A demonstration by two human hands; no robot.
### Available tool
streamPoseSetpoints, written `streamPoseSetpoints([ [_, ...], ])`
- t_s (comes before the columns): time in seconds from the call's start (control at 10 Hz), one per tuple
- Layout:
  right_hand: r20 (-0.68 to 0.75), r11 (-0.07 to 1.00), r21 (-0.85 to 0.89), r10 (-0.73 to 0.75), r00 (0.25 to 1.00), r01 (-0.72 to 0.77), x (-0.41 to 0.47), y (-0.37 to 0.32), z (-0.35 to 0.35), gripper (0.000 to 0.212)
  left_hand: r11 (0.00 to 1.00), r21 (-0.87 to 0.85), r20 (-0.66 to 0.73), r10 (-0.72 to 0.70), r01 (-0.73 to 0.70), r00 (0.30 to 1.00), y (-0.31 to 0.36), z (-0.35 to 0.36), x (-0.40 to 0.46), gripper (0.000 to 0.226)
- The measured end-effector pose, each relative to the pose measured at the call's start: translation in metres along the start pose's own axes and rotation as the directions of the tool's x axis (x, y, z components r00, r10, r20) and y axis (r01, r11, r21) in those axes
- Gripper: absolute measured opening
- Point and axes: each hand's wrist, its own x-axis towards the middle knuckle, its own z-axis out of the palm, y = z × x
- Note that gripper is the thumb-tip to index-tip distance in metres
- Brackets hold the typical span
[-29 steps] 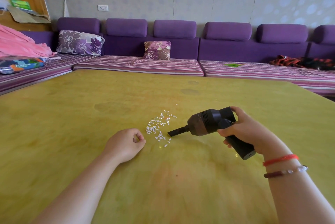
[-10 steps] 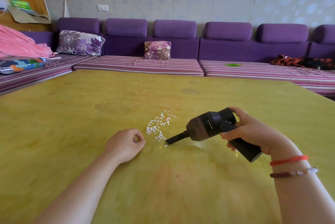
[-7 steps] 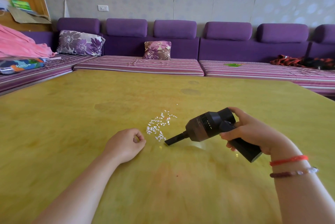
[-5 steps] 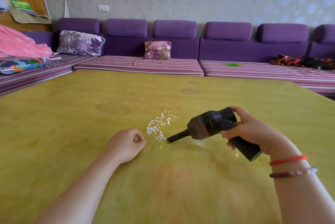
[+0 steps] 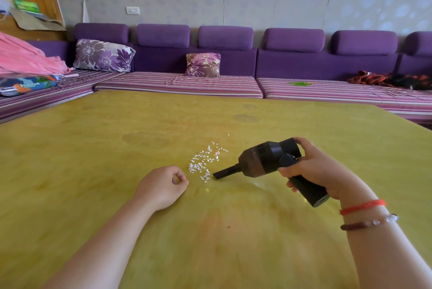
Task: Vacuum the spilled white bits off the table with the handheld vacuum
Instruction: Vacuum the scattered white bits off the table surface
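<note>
A small patch of white bits [image 5: 203, 160] lies on the yellow-green table [image 5: 93, 171], just left of centre. My right hand [image 5: 320, 168] grips a black handheld vacuum [image 5: 268, 160] by its handle. Its narrow nozzle points left and down, with the tip at the table right beside the nearest bits. My left hand [image 5: 161, 185] rests on the table as a loose fist, holding nothing, just left of the bits.
A purple sofa [image 5: 224, 64] with striped seats wraps around the far and left sides of the table. Two flowered cushions [image 5: 102, 55] sit on it, with pink cloth [image 5: 25, 59] at the left and dark clothing [image 5: 388, 79] at the right.
The vacuum nozzle has swept along the near edge of the patch, and the few bits that lay closest to me are gone. My left hand has stayed still.
</note>
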Motion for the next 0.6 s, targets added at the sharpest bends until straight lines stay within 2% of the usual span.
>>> streamPoseSetpoints([
  [0.2,-0.007,1.000,0.005,-0.003,1.000,0.003,-0.0002,0.0003,0.0012,0.063,1.000,0.001,-0.005,0.000,0.000,1.000,0.0001,0.0006,0.0012,0.021],
  [0.6,-0.028,0.999,0.031,0.014,1.000,-0.013,0.0025,-0.0013,0.0102,0.074,1.000,0.005,-0.003,-0.007,0.007,1.000,-0.0003,0.0007,0.0015,0.020],
])
